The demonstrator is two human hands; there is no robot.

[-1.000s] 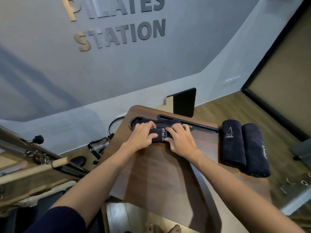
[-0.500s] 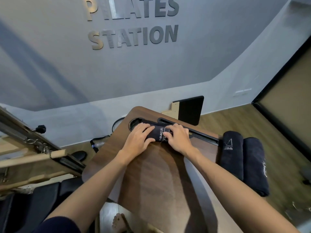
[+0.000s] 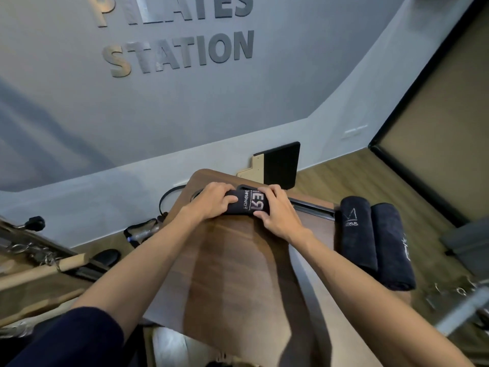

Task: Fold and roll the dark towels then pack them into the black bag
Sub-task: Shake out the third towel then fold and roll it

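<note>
In the middle of the frame, the left hand [image 3: 211,201] and right hand [image 3: 277,211] both curl around one dark towel [image 3: 247,205] on the wooden table [image 3: 238,274], finishing its roll. Next it probably goes beside the two rolled towels [image 3: 375,242] at right. That makes three towels. I see no bag.

At the top of the frame we read raised letters "STATION" [image 3: 182,53] on the grey wall [image 3: 291,88]; at right, "ESS" on a rolled dark towel [image 3: 357,234].
</note>
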